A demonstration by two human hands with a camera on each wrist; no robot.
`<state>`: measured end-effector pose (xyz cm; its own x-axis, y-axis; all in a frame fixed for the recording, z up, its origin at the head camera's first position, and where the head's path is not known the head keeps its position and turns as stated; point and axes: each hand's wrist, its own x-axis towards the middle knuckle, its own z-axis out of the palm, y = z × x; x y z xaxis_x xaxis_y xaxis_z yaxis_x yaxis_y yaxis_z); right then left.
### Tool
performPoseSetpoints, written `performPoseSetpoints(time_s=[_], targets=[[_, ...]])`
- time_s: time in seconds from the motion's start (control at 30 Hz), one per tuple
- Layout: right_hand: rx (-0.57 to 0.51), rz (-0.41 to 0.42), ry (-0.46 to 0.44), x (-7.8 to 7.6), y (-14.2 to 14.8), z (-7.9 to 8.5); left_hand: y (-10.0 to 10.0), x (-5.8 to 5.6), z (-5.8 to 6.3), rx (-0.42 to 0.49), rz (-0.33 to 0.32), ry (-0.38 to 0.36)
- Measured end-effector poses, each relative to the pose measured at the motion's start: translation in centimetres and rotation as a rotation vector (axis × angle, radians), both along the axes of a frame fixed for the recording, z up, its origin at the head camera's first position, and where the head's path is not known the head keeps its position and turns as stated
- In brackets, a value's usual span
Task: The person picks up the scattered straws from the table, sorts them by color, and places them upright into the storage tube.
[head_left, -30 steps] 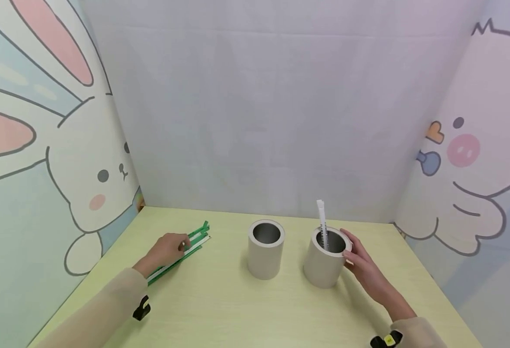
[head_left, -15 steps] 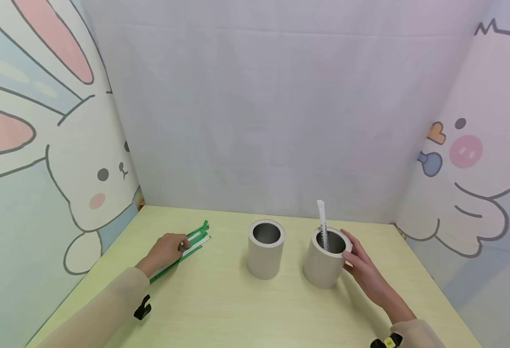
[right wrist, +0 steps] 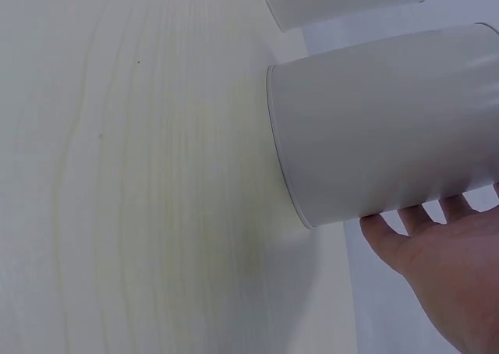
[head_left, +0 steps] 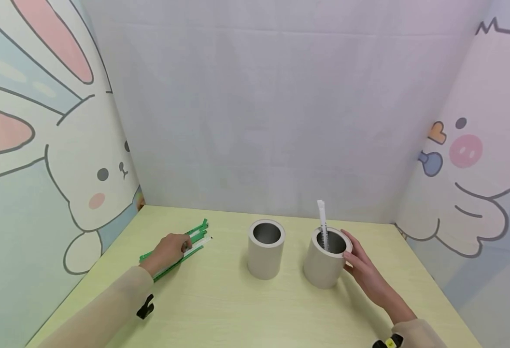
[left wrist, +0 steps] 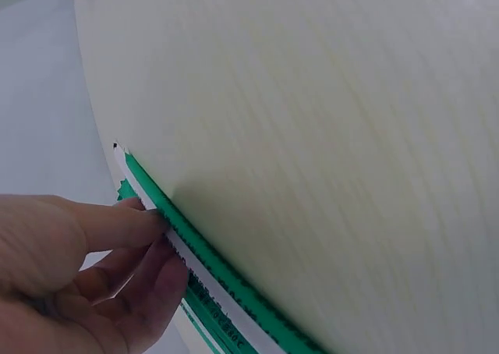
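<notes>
My left hand [head_left: 170, 251] is over a small bunch of slim green and white wrapped straws [head_left: 198, 235] lying on the table at the left. In the left wrist view, its thumb and fingers pinch a white wrapped straw [left wrist: 207, 280] with a dark tip, close beside a green one [left wrist: 234, 280]. On the right, my right hand [head_left: 365, 275] holds the near-right side of a pale grey cup [head_left: 322, 270], thumb at the rim. Its fingertips [right wrist: 378, 229] press the cup's wall in the right wrist view. A printed white wrapped straw [head_left: 322, 217] leans upright inside this cup.
A second pale grey cup [head_left: 264, 261] with a dark interior stands left of the held one, a short gap between them. The pale yellow table [head_left: 237, 314] ends at a grey cloth backdrop [head_left: 259, 121]. Cartoon-printed panels [head_left: 77, 193] stand along both sides.
My left hand has shifted slightly to the right, and the white straw's tip and the green straws have shifted a little with it. My right hand and both cups stay in place.
</notes>
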<state>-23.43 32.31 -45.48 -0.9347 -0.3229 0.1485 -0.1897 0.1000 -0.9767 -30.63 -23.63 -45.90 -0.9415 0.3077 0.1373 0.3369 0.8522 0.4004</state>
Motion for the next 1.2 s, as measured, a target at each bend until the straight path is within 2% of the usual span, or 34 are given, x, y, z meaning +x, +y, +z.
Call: performPoseSetpoints(time_s=[0.17,0.33,0.4,0.57,0.7,0.9,1.2], targets=[[-0.002,0.001,0.002,0.1,0.0,-0.1,0.0,0.0,-0.2,0.018,-0.020,0.040],[-0.012,0.009,0.003,0.3,0.1,-0.2,0.0,0.0,0.1,0.051,0.002,0.007],[-0.003,0.004,0.011,0.3,0.1,-0.2,0.2,-0.1,0.5,0.072,0.014,0.014],[0.025,-0.008,0.026,0.2,0.1,-0.2,0.7,0.0,2.0,0.141,0.017,0.092],[0.031,-0.013,0.021,0.2,0.1,-0.3,1.3,0.2,3.0,0.193,0.014,0.112],[0.012,-0.012,0.019,0.1,-0.1,-0.4,2.9,1.4,4.3,0.318,0.001,0.068],[-0.016,-0.012,0.013,-0.1,-0.3,-0.5,6.5,2.9,6.1,0.449,-0.043,0.083]])
